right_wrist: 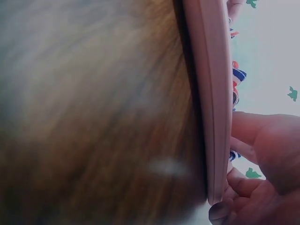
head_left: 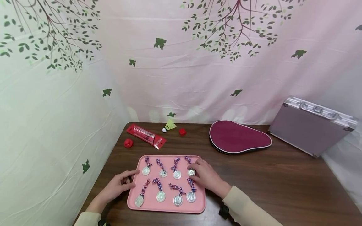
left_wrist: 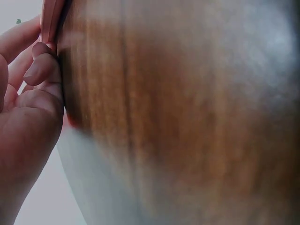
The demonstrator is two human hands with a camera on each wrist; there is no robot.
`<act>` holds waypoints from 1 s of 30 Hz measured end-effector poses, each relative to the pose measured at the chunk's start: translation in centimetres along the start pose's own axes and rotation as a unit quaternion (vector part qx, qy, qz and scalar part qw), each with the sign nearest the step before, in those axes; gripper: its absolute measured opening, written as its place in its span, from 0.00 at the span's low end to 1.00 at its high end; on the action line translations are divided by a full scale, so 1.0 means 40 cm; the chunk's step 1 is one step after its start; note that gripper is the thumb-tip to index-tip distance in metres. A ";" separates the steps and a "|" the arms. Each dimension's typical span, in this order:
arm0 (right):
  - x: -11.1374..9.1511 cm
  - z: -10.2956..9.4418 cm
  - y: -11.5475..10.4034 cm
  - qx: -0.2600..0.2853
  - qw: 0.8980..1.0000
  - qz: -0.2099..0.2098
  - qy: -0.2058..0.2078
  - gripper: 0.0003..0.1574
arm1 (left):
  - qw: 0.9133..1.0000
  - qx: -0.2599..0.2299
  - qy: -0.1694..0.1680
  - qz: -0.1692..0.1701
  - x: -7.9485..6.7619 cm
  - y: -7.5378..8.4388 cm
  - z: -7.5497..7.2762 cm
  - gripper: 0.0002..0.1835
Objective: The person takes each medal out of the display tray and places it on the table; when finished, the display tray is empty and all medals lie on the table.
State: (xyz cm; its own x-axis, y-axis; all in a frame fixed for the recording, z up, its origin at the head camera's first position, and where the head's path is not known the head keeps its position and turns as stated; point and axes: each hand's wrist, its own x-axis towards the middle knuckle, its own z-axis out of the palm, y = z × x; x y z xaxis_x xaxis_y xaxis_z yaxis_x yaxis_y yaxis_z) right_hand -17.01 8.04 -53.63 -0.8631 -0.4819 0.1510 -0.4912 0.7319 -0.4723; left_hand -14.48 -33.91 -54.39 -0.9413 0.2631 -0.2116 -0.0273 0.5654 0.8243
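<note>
In the head view a pink tray (head_left: 169, 208) lies on the table, bearing two rows of silver medals with knotted red, white and blue ribbons. My right hand (head_left: 206, 175) reaches over the tray's right rim, thumb and forefinger at opposite edges of the back-right medal (head_left: 191, 172). Nearest below it lies the front-right medal (head_left: 191, 197). My left hand (head_left: 120, 185) touches the tray's left rim with thumb and forefinger, its other fingers bent. The left wrist view shows these fingers (left_wrist: 40, 70) against the rim. In the right wrist view the tray's side (right_wrist: 213, 93) partly hides the right fingertips.
Behind the tray lie a red round object (head_left: 128, 143), a red packet (head_left: 145, 135), a yellow shuttlecock (head_left: 169, 126) and a small red block (head_left: 182, 131). A maroon paddle case (head_left: 237, 137) lies back right, beside a grey hard case (head_left: 309, 127) standing against the curtain.
</note>
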 end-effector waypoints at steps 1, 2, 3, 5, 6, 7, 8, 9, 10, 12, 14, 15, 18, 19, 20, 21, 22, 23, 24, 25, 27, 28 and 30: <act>0.001 0.000 -0.001 0.004 1.000 0.001 -0.002 0.21 | 1.000 -0.002 -0.001 -0.001 -0.002 0.000 0.000 0.26; 0.001 0.000 -0.002 0.006 1.000 0.001 -0.003 0.21 | 1.000 -0.004 -0.002 -0.003 -0.004 0.000 -0.001 0.26; 0.002 0.000 -0.003 0.006 1.000 0.001 -0.005 0.22 | 1.000 -0.006 -0.002 -0.004 -0.006 0.001 -0.001 0.26; 0.004 0.000 -0.003 0.007 1.000 0.003 -0.008 0.22 | 1.000 -0.009 -0.002 -0.004 -0.008 0.001 -0.003 0.26; 0.005 -0.001 -0.003 0.008 1.000 0.003 -0.009 0.22 | 1.000 -0.010 -0.001 -0.004 -0.009 0.002 -0.003 0.26; 0.006 -0.001 -0.003 0.008 1.000 0.005 -0.011 0.22 | 1.000 -0.010 -0.002 -0.003 -0.010 0.003 -0.004 0.25; 0.007 -0.002 -0.002 0.008 1.000 0.005 -0.012 0.22 | 1.000 -0.010 -0.002 -0.002 -0.010 0.003 -0.004 0.25; 0.008 -0.003 -0.001 0.007 1.000 0.004 -0.013 0.22 | 1.000 -0.010 -0.002 0.000 -0.010 0.004 -0.004 0.25; 0.009 -0.005 0.000 0.007 1.000 0.005 -0.013 0.22 | 1.000 -0.010 -0.003 0.001 -0.010 0.005 -0.004 0.25; 0.011 -0.008 0.003 0.009 1.000 0.002 -0.014 0.22 | 1.000 -0.010 -0.004 0.000 -0.009 0.006 -0.003 0.25; 0.012 -0.013 0.007 0.013 1.000 -0.001 -0.017 0.21 | 1.000 -0.010 -0.004 -0.001 -0.008 0.007 -0.003 0.25; 0.013 -0.016 0.010 0.017 1.000 -0.002 -0.019 0.21 | 1.000 -0.010 -0.004 -0.003 -0.007 0.008 -0.003 0.25; 0.012 -0.025 0.018 0.030 0.999 -0.008 -0.024 0.22 | 1.000 -0.012 -0.003 -0.011 -0.007 0.010 -0.002 0.25; 0.011 -0.028 0.021 0.035 0.999 -0.012 -0.026 0.22 | 1.000 -0.014 -0.003 -0.013 -0.007 0.011 -0.002 0.25; 0.010 -0.033 0.024 0.042 0.999 -0.018 -0.025 0.22 | 1.000 -0.016 -0.003 -0.015 -0.007 0.011 -0.002 0.25; 0.009 -0.037 0.029 0.044 0.998 -0.024 -0.023 0.23 | 1.000 -0.017 -0.003 -0.016 -0.007 0.012 -0.002 0.25; 0.007 -0.042 0.033 0.048 0.998 -0.030 -0.020 0.23 | 1.000 -0.018 -0.003 -0.015 -0.007 0.012 -0.001 0.25; 0.005 -0.047 0.039 0.054 0.998 -0.036 -0.016 0.23 | 1.000 -0.020 -0.003 -0.015 -0.007 0.013 -0.001 0.25; 0.002 -0.053 0.044 0.062 0.997 -0.038 -0.012 0.24 | 1.000 -0.022 -0.003 -0.013 -0.007 0.012 -0.001 0.26; -0.002 -0.060 0.050 0.073 0.996 -0.040 -0.010 0.24 | 1.000 -0.022 -0.004 -0.012 -0.007 0.012 0.000 0.25; -0.010 -0.072 0.067 0.090 0.995 -0.037 -0.001 0.25 | 1.000 -0.023 -0.005 -0.008 -0.007 0.011 0.001 0.26; -0.015 -0.079 0.076 0.101 0.994 -0.032 0.002 0.25 | 1.000 -0.023 -0.005 -0.006 -0.006 0.011 0.002 0.26; -0.027 -0.093 0.097 0.114 0.993 -0.015 0.006 0.26 | 1.000 -0.026 -0.005 -0.004 -0.006 0.010 0.004 0.26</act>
State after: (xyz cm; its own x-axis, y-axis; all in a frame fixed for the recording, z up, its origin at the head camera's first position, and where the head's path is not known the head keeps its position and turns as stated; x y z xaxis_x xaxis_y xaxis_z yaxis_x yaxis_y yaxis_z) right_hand -18.40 13.20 -52.42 -0.8501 -0.4956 0.1782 -0.4796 0.5885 -0.6509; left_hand -14.22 -33.62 -54.10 -0.9376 0.2661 -0.2240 -0.0531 0.5270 0.8482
